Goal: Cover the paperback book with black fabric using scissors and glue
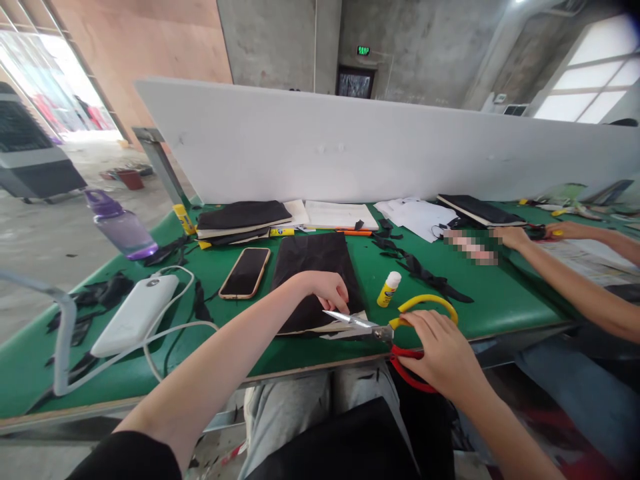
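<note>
My right hand [445, 353] grips a pair of scissors [384, 333] with one yellow and one red handle loop. The blades stand apart and point left, at the near right corner of a black-covered book [315, 257]. Pale page edges show along the book's near side. Over the cover, my left hand [327, 290] is closed with curled fingers, close to the upper blade tip; what its fingertips pinch, if anything, is hidden. A yellow glue stick [388, 290] with a white cap stands upright just right of the book.
Left of the book lie a phone [245, 273] and a white power bank [135, 317] with a cable. A purple bottle [120, 223] stands at the table's left edge. Black scraps [420, 270] lie right. Another person's hands [515, 239] work at the right. A white panel [320, 147] runs behind.
</note>
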Action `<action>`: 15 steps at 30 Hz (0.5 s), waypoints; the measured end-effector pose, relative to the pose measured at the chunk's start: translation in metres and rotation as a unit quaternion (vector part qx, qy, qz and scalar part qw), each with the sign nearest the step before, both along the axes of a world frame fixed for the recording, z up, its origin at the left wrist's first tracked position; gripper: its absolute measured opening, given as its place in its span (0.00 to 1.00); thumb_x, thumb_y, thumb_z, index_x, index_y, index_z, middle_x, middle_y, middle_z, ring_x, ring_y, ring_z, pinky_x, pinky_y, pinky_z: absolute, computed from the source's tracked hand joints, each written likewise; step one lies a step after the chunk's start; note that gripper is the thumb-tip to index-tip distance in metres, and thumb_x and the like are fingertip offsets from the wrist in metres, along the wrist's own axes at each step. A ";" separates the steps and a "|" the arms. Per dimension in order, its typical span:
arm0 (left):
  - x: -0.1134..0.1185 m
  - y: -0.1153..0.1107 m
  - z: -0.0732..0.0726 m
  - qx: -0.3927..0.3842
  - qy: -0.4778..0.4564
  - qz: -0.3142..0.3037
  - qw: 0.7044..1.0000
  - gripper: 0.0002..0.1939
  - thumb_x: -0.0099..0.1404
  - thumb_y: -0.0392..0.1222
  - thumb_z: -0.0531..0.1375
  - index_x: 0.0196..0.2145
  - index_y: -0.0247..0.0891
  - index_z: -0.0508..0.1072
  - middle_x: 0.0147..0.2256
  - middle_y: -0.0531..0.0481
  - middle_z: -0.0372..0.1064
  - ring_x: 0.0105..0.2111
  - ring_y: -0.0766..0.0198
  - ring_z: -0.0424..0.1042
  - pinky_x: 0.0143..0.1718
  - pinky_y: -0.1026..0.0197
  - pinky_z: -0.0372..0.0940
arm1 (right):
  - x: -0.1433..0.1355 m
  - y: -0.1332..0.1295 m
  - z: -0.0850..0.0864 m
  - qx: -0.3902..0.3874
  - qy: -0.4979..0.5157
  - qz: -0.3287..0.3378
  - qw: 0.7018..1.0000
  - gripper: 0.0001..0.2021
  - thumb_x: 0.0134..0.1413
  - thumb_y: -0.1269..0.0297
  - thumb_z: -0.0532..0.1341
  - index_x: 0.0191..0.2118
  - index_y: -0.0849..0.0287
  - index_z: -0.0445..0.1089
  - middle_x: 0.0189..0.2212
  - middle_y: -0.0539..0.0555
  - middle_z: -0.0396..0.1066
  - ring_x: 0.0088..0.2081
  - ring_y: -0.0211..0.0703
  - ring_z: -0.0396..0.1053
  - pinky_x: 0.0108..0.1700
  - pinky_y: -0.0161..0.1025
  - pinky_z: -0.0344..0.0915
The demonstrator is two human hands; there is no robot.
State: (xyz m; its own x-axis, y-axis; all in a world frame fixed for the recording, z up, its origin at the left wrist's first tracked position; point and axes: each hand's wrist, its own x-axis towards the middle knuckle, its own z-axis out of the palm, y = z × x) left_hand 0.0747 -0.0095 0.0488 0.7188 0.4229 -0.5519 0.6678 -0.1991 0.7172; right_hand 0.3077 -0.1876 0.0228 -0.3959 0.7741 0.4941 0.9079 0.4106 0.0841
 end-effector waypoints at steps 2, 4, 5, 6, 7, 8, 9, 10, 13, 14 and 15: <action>0.000 -0.001 0.000 0.007 0.011 -0.020 1.000 0.13 0.59 0.46 0.62 0.37 0.33 0.72 0.35 0.50 0.70 0.34 0.65 0.71 0.37 0.57 0.69 | -0.003 0.005 -0.002 -0.004 -0.009 0.008 1.000 0.22 0.47 0.63 0.63 0.49 0.63 0.62 0.42 0.62 0.69 0.45 0.56 0.67 0.46 0.49 0.63; -0.001 -0.001 0.001 0.015 0.022 -0.037 0.999 0.15 0.63 0.46 0.58 0.45 0.34 0.69 0.43 0.47 0.69 0.40 0.62 0.70 0.40 0.53 0.69 | -0.005 0.008 -0.004 -0.013 -0.010 0.008 1.000 0.22 0.47 0.62 0.63 0.48 0.63 0.63 0.41 0.62 0.69 0.44 0.56 0.67 0.45 0.48 0.64; -0.001 -0.001 0.001 0.020 0.027 -0.044 0.998 0.17 0.64 0.47 0.57 0.47 0.35 0.68 0.46 0.46 0.68 0.42 0.60 0.70 0.41 0.52 0.68 | -0.006 0.009 -0.004 -0.016 -0.009 0.006 1.000 0.22 0.46 0.62 0.63 0.48 0.64 0.63 0.41 0.62 0.69 0.44 0.55 0.67 0.45 0.47 0.64; -0.001 -0.001 0.001 0.026 0.031 -0.051 0.998 0.18 0.64 0.47 0.57 0.49 0.35 0.67 0.47 0.45 0.67 0.43 0.59 0.69 0.43 0.51 0.68 | -0.007 0.011 -0.005 -0.017 -0.009 0.006 1.000 0.22 0.46 0.62 0.63 0.48 0.64 0.63 0.41 0.62 0.69 0.44 0.55 0.67 0.45 0.47 0.64; -0.001 -0.001 0.001 0.033 0.034 -0.056 0.997 0.19 0.64 0.47 0.57 0.49 0.36 0.67 0.48 0.45 0.66 0.44 0.58 0.69 0.43 0.50 0.68 | -0.007 0.012 -0.005 -0.017 -0.010 0.006 1.000 0.22 0.46 0.62 0.63 0.48 0.64 0.64 0.41 0.62 0.69 0.44 0.55 0.67 0.45 0.47 0.64; -0.001 0.000 0.001 0.040 0.039 -0.062 0.997 0.19 0.64 0.47 0.57 0.49 0.36 0.67 0.49 0.45 0.66 0.45 0.58 0.69 0.44 0.50 0.67 | -0.007 0.013 -0.004 -0.018 -0.014 0.007 1.000 0.22 0.46 0.62 0.63 0.48 0.65 0.64 0.42 0.62 0.69 0.44 0.55 0.67 0.45 0.46 0.64; -0.001 0.001 0.000 0.048 0.043 -0.066 0.996 0.19 0.64 0.48 0.57 0.49 0.36 0.67 0.49 0.45 0.66 0.45 0.57 0.69 0.44 0.50 0.67 | -0.007 0.015 -0.004 -0.019 -0.018 0.008 1.000 0.22 0.46 0.62 0.63 0.48 0.65 0.64 0.42 0.62 0.69 0.44 0.55 0.67 0.45 0.46 0.64; -0.002 0.002 0.000 0.056 0.047 -0.071 0.995 0.19 0.64 0.48 0.57 0.50 0.36 0.67 0.49 0.45 0.66 0.45 0.57 0.69 0.44 0.50 0.67 | -0.007 0.016 -0.003 -0.022 -0.024 0.010 0.999 0.22 0.47 0.62 0.63 0.48 0.65 0.64 0.42 0.62 0.69 0.44 0.55 0.67 0.45 0.46 0.64; -0.002 0.004 -0.004 0.070 0.055 -0.083 0.993 0.19 0.64 0.47 0.57 0.50 0.36 0.67 0.49 0.45 0.66 0.45 0.58 0.69 0.44 0.49 0.67 | -0.008 0.020 -0.001 -0.026 -0.037 0.010 0.999 0.23 0.47 0.61 0.63 0.48 0.66 0.65 0.42 0.62 0.70 0.44 0.54 0.68 0.44 0.44 0.64; -0.002 0.005 -0.005 0.073 0.056 -0.085 0.992 0.19 0.64 0.47 0.57 0.49 0.36 0.67 0.49 0.45 0.66 0.45 0.58 0.69 0.44 0.49 0.67 | -0.008 0.021 -0.001 -0.028 -0.041 0.009 0.999 0.23 0.47 0.61 0.63 0.48 0.66 0.65 0.42 0.62 0.70 0.43 0.53 0.68 0.43 0.44 0.65; -0.003 0.006 -0.006 0.075 0.056 -0.088 0.992 0.19 0.64 0.48 0.57 0.49 0.36 0.67 0.49 0.45 0.66 0.45 0.58 0.69 0.44 0.49 0.67 | -0.009 0.022 -0.001 -0.030 -0.045 0.009 0.998 0.23 0.46 0.60 0.63 0.48 0.67 0.65 0.41 0.62 0.70 0.42 0.53 0.69 0.43 0.44 0.65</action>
State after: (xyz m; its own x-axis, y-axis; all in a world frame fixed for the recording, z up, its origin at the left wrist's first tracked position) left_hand 0.0720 -0.0035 0.0424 0.7267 0.3797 -0.5725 0.6868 -0.4183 0.5944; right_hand 0.2990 -0.1659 0.0219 -0.4510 0.7939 0.4079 0.8901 0.4337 0.1401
